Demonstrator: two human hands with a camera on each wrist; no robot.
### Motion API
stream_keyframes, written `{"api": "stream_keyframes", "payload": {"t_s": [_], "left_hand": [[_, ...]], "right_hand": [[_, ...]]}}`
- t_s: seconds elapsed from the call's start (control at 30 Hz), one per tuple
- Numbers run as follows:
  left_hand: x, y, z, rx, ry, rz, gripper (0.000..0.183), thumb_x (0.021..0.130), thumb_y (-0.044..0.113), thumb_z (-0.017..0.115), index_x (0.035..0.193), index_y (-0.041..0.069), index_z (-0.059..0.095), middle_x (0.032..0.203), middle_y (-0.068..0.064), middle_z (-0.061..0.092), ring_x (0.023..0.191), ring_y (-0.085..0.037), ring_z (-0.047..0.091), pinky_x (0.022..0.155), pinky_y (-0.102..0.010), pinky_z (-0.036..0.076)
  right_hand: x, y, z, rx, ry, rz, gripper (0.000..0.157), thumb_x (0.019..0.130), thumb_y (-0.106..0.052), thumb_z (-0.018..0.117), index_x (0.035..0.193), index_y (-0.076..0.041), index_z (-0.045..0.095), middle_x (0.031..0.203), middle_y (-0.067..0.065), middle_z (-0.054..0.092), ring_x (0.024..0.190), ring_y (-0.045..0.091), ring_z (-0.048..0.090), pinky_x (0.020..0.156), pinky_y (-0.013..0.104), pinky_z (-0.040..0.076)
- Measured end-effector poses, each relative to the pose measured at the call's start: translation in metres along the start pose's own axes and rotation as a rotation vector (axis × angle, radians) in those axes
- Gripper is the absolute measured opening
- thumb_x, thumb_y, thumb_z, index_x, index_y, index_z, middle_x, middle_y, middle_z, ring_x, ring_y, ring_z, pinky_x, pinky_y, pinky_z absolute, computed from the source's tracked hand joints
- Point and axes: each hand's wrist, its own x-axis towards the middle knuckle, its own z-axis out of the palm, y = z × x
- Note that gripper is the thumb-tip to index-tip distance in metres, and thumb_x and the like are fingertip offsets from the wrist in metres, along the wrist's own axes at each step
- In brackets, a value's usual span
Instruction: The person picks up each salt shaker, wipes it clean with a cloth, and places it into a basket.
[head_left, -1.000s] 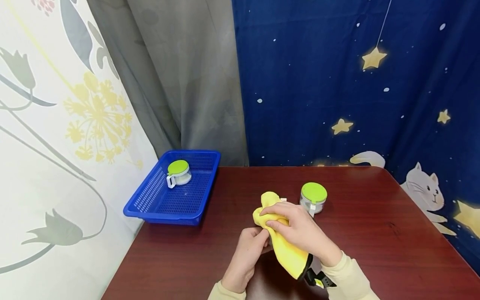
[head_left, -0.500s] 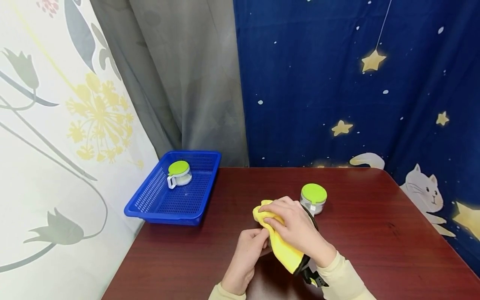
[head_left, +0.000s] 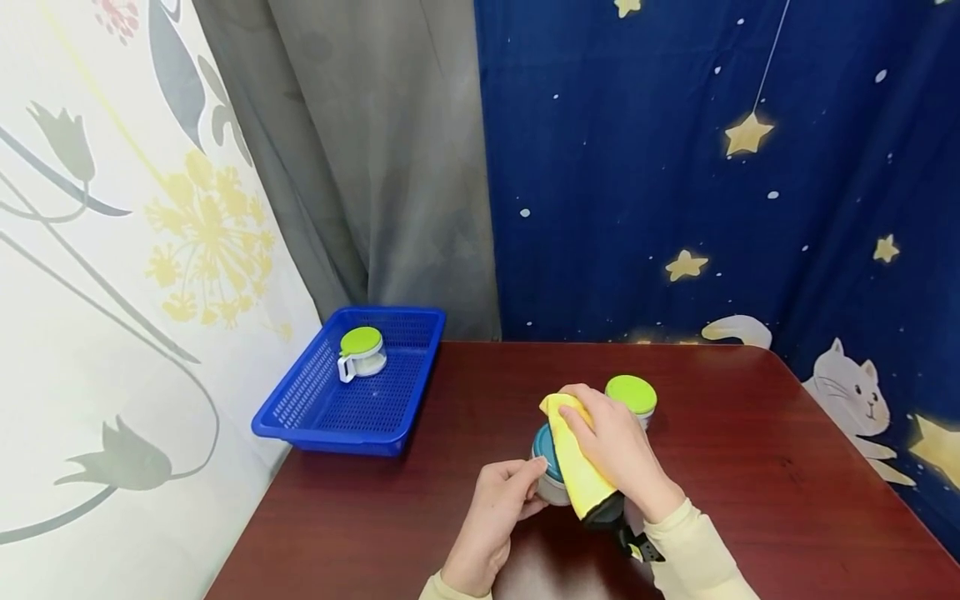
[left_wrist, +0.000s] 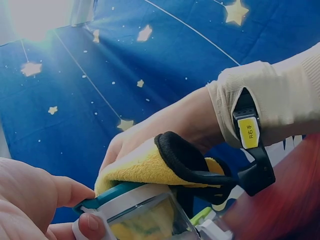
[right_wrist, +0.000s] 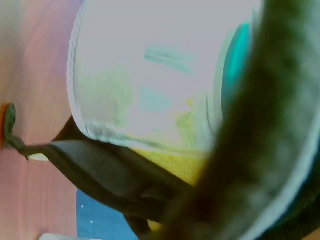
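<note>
teal-lidded jar point(head_left: 553, 493), short of tabletop's far edge point(head_left: 562, 348): left hand point(head_left: 495, 502) pinching left side, right hand point(head_left: 617, 446) gripping cloth point(head_left: 576, 467) against lid point(head_left: 542, 446).

Yellow cloth point(head_left: 576, 471), black-edged; teal jar lid point(head_left: 545, 447); blue star-patterned curtain point(head_left: 600, 183).

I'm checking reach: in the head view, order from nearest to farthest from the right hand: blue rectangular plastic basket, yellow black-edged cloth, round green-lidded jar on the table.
1. Yellow cloth: held by the right hand.
2. Green-lidded jar: just beyond the hand.
3. Blue basket: far left.
</note>
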Motion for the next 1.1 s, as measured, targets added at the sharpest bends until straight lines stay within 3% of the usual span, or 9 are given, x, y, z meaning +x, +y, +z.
{"api": "stream_keyframes", "payload": {"t_s": [0.17,0.37,0.63,0.8,0.93,1.1], "left_hand": [[0.001,0.001,0.001,-0.020,0.002,0.005,0.046,0.094,0.023,0.070,0.060,0.007,0.043,0.059,0.002,0.040,0.069,-0.015,0.054,0.068,-0.034,0.056],[0.002,0.004,0.002,-0.061,0.034,0.006,0.046,0.093,0.023,0.071,0.059,0.007,0.044,0.060,0.000,0.041,0.067,-0.015,0.054,0.067,-0.033,0.056],[0.006,0.006,-0.002,-0.113,0.101,-0.001,0.040,0.093,0.023,0.071,0.064,0.005,0.051,0.060,-0.001,0.042,0.059,-0.014,0.053,0.062,-0.030,0.053],[0.007,0.010,-0.002,-0.115,0.107,0.010,0.041,0.093,0.025,0.071,0.063,0.007,0.051,0.061,0.000,0.043,0.060,-0.013,0.055,0.060,-0.028,0.052],[0.010,0.013,-0.005,-0.108,0.121,0.029,0.045,0.093,0.024,0.071,0.060,0.007,0.046,0.059,0.001,0.040,0.059,-0.013,0.048,0.059,-0.028,0.049],[0.016,0.016,-0.009,-0.079,0.127,0.052,0.047,0.093,0.027,0.072,0.061,0.005,0.044,0.059,0.000,0.038,0.059,-0.014,0.038,0.062,-0.031,0.050]], "right_hand": [[-0.006,-0.005,-0.001,0.042,0.035,0.083,0.039,0.096,-0.038,0.069,0.126,-0.020,0.053,0.093,-0.003,0.060,0.073,0.015,0.055,0.063,0.032,0.049],[-0.012,-0.012,-0.001,-0.001,0.056,-0.009,0.035,0.095,-0.035,0.070,0.125,-0.018,0.064,0.107,-0.004,0.064,0.086,0.013,0.057,0.073,0.035,0.051],[-0.022,-0.022,-0.009,0.033,-0.098,-0.037,0.053,0.093,-0.042,0.070,0.142,-0.026,0.056,0.130,-0.008,0.056,0.105,0.013,0.058,0.085,0.038,0.053],[-0.024,-0.026,-0.014,0.044,-0.132,-0.046,0.064,0.089,-0.047,0.074,0.147,-0.031,0.050,0.137,-0.008,0.049,0.113,0.014,0.054,0.089,0.040,0.051],[-0.024,-0.026,-0.012,0.036,-0.096,-0.070,0.067,0.086,-0.042,0.080,0.145,-0.029,0.052,0.135,-0.006,0.050,0.113,0.015,0.054,0.089,0.040,0.052],[-0.025,-0.023,-0.009,-0.011,0.034,-0.131,0.058,0.082,-0.027,0.086,0.135,-0.022,0.062,0.125,0.001,0.058,0.107,0.019,0.060,0.086,0.041,0.055]]}}
